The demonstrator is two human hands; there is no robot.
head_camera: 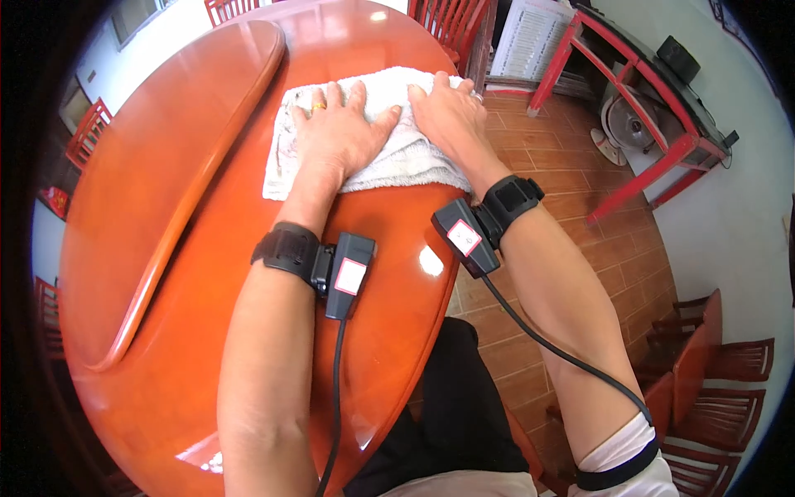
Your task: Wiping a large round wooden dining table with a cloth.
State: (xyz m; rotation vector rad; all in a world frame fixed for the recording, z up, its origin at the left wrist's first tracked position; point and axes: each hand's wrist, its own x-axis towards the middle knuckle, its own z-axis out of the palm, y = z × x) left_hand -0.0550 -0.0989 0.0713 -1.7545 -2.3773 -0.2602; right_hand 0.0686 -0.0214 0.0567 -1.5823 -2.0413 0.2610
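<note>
A folded white towel (397,149) with grey edges and dark stains lies on a glossy reddish-brown wooden table (385,230), close to its right edge. My left hand (341,133) rests palm down on the left part of the towel, fingers spread, a gold-coloured ring on one finger. On the towel's right part lies my right hand (448,118), also palm down, its fingers apart and partly over the far edge. Neither hand is closed around the cloth. Each wrist wears a black strap with a dark cabled device.
A raised wooden turntable (168,180) covers the table's left side. Wooden chairs (447,25) stand around. A red-framed side table (640,105) with a pedestal fan (627,124) beneath is at the right, stacked chairs (720,385) at the lower right.
</note>
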